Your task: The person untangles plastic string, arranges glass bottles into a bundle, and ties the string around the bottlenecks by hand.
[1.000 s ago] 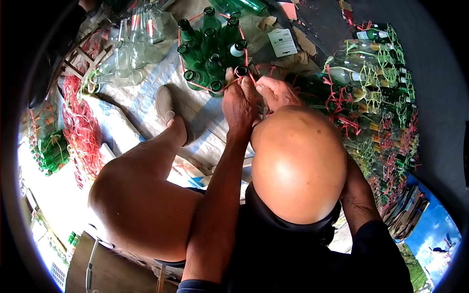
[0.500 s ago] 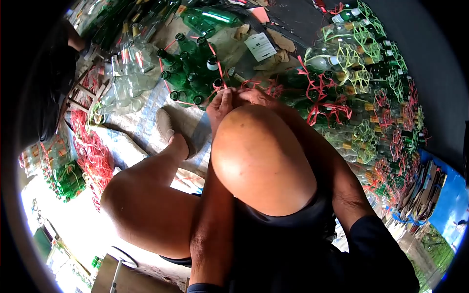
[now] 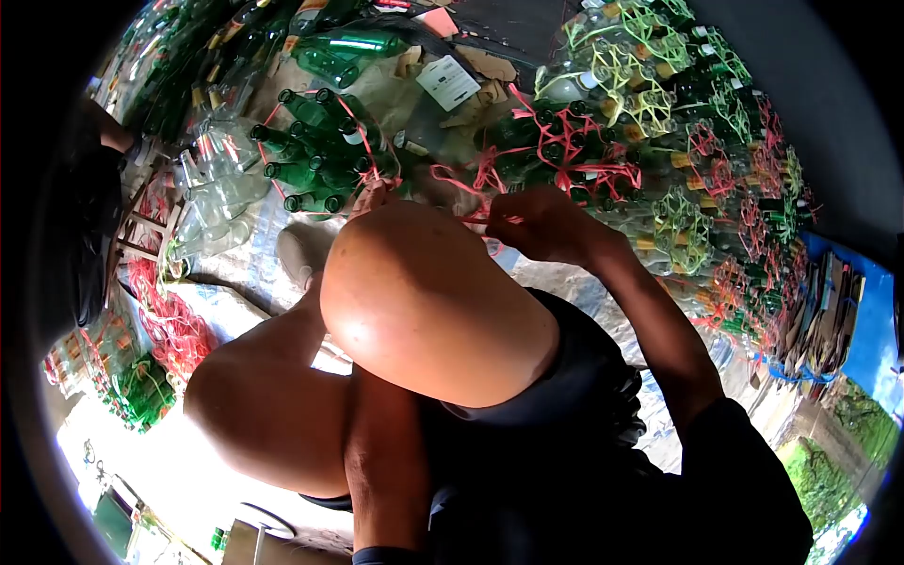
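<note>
A cluster of green glass bottles (image 3: 318, 168) stands upright on the ground sheet, with red plastic string (image 3: 386, 168) looped around it. At the cluster's near right edge my left hand (image 3: 370, 198) pinches the string; my knee hides most of this hand. Out to the right, my right hand (image 3: 535, 222) is closed on the string's other end, which runs out from its fingers at the left. Loose red string also lies between the cluster and the tied green bottles (image 3: 556, 151) beside it.
Tied bottle bundles (image 3: 697, 179) fill the right side. Clear bottles (image 3: 218, 198) lie at left, near a heap of red string (image 3: 168, 315). Larger green bottles (image 3: 344, 52) and a white card (image 3: 447, 83) lie beyond. Another person's dark clothing (image 3: 71, 217) shows at far left.
My right hand has pulled away to the right from my left hand, drawing red string with it. My left hand stays by the bottle cluster. The view has shifted right.
</note>
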`<state>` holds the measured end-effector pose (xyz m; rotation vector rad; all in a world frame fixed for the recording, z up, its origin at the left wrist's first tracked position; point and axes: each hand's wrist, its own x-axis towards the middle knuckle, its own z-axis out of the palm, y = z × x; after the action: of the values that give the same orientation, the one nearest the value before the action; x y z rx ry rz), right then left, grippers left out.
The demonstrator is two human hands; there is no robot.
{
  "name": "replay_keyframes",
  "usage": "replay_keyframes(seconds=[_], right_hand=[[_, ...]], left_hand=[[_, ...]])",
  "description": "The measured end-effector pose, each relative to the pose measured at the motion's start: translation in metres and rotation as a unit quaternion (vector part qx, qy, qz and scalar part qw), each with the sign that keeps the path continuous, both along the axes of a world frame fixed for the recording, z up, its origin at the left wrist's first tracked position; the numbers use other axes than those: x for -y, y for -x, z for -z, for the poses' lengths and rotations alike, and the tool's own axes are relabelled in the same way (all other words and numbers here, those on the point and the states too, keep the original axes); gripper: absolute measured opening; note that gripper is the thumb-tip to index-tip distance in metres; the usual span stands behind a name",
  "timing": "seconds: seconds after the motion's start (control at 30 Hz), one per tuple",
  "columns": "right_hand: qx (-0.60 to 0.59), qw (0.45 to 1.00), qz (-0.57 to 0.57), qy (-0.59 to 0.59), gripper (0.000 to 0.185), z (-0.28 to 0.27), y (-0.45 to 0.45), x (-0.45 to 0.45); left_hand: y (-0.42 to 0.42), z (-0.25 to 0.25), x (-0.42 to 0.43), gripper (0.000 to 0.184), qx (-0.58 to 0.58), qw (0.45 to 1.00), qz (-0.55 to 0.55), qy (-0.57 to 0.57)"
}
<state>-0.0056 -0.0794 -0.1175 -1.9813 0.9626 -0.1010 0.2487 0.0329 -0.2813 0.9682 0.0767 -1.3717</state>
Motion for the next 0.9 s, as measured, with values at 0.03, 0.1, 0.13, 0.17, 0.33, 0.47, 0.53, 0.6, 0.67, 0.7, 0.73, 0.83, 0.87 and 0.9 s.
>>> replay_keyframes(seconds=[0.03,0.1,0.13,0.17,0.33,0.47,0.53,0.6,0.67,0.7,0.73,0.83,0.87,0.9], right_hand=[[0.033,0.999,0.009,0.008,0.012,-0.012,0.006,-0.002],[0.1,0.994,0.028,0.02,0.008,-0.031,0.02,-0.008],[0.065,0.997,0.021,0.036,0.006,-0.038,0.029,-0.009],[0.004,0.999,0.039,0.007,0.009,-0.039,0.043,-0.011],[0.022,0.993,0.082,-0.084,0.011,-0.082,0.087,-0.025],[-0.036,0.982,0.056,-0.174,0.014,-0.114,0.119,-0.03],[-0.054,0.978,0.053,-0.194,0.018,-0.117,0.137,-0.036],[-0.06,0.953,0.13,-0.267,0.022,-0.12,0.145,-0.043],[-0.037,0.922,0.195,-0.334,0.032,-0.116,0.164,-0.049],[0.021,0.915,0.215,-0.341,0.033,-0.112,0.172,-0.054],[0.05,0.906,0.237,-0.347,0.033,-0.109,0.179,-0.059],[0.056,0.904,0.266,-0.329,0.033,-0.104,0.195,-0.066],[0.097,0.886,0.3,-0.341,0.03,-0.104,0.197,-0.07],[0.138,0.865,0.331,-0.35,0.03,-0.103,0.199,-0.072]], left_hand=[[0.001,0.0,-0.008,0.019,0.002,1.0,0.001,-0.006],[0.006,0.001,-0.024,0.019,0.004,1.0,0.002,-0.018],[0.007,0.001,-0.032,0.019,0.003,1.0,0.003,-0.022],[0.009,0.002,-0.038,0.019,0.002,1.0,0.006,-0.024],[0.022,0.0,-0.051,0.019,0.003,0.999,0.025,-0.032],[0.028,-0.003,-0.051,0.019,0.008,0.999,0.038,-0.029],[0.03,-0.006,-0.051,0.019,0.014,0.999,0.044,-0.028],[0.031,-0.008,-0.051,0.019,0.02,0.998,0.047,-0.026],[0.031,-0.009,-0.049,0.019,0.03,0.998,0.05,-0.024],[0.031,-0.01,-0.047,0.019,0.033,0.998,0.051,-0.022],[0.031,-0.01,-0.045,0.019,0.038,0.998,0.052,-0.021],[0.025,-0.015,-0.041,0.019,0.058,0.997,0.055,-0.018],[0.024,-0.016,-0.04,0.019,0.063,0.996,0.056,-0.017],[0.022,-0.016,-0.036,0.019,0.069,0.996,0.056,-0.016]])
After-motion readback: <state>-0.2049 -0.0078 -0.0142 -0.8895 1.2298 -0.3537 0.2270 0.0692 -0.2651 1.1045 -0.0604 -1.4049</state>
